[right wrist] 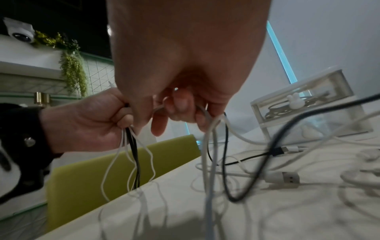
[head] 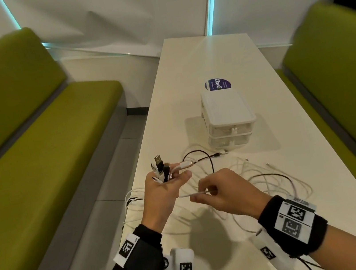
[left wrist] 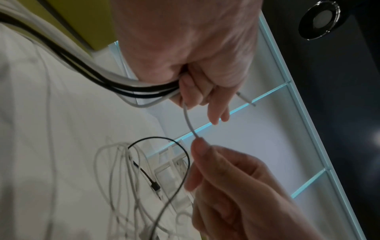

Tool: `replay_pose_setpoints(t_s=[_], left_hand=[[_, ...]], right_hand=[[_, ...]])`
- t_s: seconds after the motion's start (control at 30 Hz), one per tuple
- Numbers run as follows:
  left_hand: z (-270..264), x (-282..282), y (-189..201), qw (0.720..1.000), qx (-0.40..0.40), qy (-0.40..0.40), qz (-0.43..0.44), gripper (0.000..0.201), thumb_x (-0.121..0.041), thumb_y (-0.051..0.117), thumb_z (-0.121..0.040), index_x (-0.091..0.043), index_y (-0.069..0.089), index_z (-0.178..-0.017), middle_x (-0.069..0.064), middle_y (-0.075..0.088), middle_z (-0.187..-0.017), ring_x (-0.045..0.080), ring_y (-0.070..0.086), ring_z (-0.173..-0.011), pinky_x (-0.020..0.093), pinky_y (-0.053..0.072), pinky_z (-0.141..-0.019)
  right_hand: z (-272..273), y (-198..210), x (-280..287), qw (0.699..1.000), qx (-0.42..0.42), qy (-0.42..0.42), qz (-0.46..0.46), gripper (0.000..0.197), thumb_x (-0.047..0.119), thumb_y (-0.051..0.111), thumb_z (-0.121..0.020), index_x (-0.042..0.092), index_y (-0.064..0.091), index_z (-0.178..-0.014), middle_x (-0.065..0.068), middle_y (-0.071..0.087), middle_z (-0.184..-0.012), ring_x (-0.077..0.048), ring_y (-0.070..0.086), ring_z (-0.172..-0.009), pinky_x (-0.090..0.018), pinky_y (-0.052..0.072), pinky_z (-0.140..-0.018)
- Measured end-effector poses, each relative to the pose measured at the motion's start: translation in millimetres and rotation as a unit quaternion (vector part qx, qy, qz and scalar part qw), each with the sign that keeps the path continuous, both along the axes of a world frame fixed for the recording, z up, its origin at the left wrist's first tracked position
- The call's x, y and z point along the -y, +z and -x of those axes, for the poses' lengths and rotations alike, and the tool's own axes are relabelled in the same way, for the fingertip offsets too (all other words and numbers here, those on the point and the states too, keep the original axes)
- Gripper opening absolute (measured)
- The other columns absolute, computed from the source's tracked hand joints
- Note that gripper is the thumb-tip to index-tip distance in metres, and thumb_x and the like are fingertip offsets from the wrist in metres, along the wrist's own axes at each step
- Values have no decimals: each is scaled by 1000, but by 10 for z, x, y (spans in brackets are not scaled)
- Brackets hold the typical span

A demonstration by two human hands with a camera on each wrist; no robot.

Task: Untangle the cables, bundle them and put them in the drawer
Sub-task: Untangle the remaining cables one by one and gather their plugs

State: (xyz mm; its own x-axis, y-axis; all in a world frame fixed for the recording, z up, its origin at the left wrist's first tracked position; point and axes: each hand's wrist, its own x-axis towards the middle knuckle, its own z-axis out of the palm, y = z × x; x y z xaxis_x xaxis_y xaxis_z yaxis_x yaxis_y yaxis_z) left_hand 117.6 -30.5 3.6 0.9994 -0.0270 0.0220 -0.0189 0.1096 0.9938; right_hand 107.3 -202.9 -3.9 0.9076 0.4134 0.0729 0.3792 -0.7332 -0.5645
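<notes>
Left hand (head: 165, 190) grips plug ends | right hand (head: 218, 192) pinches white cable (head: 191, 194) near drawer unit (head: 228, 120) | risk: pulling tightens tangle (head: 261, 182) on worktop (head: 207, 60)

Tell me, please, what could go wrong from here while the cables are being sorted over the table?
1. The left hand grips several plug ends while the right hand pinches one white cable; pulling it could tighten the tangle on the table.
2. Loops hang over the table's left edge; their weight may drag cables off.
3. A black cable lies near the drawer unit; a tug might shift it.
</notes>
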Motion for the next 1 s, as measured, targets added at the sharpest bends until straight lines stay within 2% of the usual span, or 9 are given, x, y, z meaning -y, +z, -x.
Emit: replay_pose_setpoints(t_s=[0.13,0.3,0.43,0.47,0.5,0.53,0.6,0.87,1.0], left_hand=[[-36,-87,110,999,19,3,-30,19,-13,62,-93,-20,76,-105,-16,56,-59,2,27,-42,11,24,-43],[-94,-213,194,1000,-3,-27,4,27,-29,51,-96,-25,72,-113,4,65,-79,7,20,-41,16,17,-39],[-9,1,138,989,-42,-111,-86,29,-22,54,-98,-25,66,-124,-9,71,-117,-11,30,-50,25,46,-46],[6,60,98,986,-44,-110,-120,27,-21,56,-97,-25,68,-121,-11,72,-113,-17,35,-60,30,54,-65],[10,104,57,979,-40,-109,-166,21,-23,58,-97,-25,72,-112,-13,73,-103,0,20,-68,37,51,-72],[10,129,33,969,-34,-116,-214,16,-26,59,-96,-26,75,-95,-12,75,-84,0,44,-50,34,49,-69],[10,134,7,954,-22,-133,-267,32,-27,58,-96,-28,71,-66,0,64,-63,0,42,-47,29,35,-56],[-117,-98,238,994,-22,50,90,31,-20,51,-99,-15,54,-69,-8,42,-56,2,26,-43,14,20,-41],[-147,-224,295,991,25,98,89,29,-22,42,-104,-16,54,-79,-7,47,-63,9,43,-41,20,27,-44]], right_hand=[[-25,-100,113,998,-36,-4,48,53,51,55,-94,16,40,-56,1,39,-49,-16,38,-49,-27,32,-52],[-250,-43,292,983,-56,-36,172,39,44,40,-102,19,58,-78,-4,62,-85,-22,57,-81,-37,47,-73],[-420,128,341,984,4,-94,154,33,37,47,-101,16,70,-90,-1,54,-88,-19,51,-80,-33,39,-69],[-433,175,319,986,23,-91,138,31,35,48,-100,15,69,-87,-2,57,-85,-20,51,-78,-33,38,-66],[-430,203,295,988,35,-83,127,30,33,49,-100,15,66,-83,-3,59,-81,-20,52,-75,-33,35,-63],[-413,229,266,989,39,-75,119,30,31,50,-99,14,63,-79,-4,59,-77,-20,51,-71,-32,32,-61],[-359,217,243,990,23,-73,121,31,30,49,-99,15,58,-74,-4,60,-72,-21,50,-68,-32,30,-59],[-141,97,273,971,-114,-16,208,20,41,58,-91,28,62,-77,7,61,-74,-15,60,-74,-28,42,-64],[-128,24,321,974,-113,-59,188,43,44,46,-99,23,49,-62,1,58,-67,-19,57,-65,-31,43,-61]])
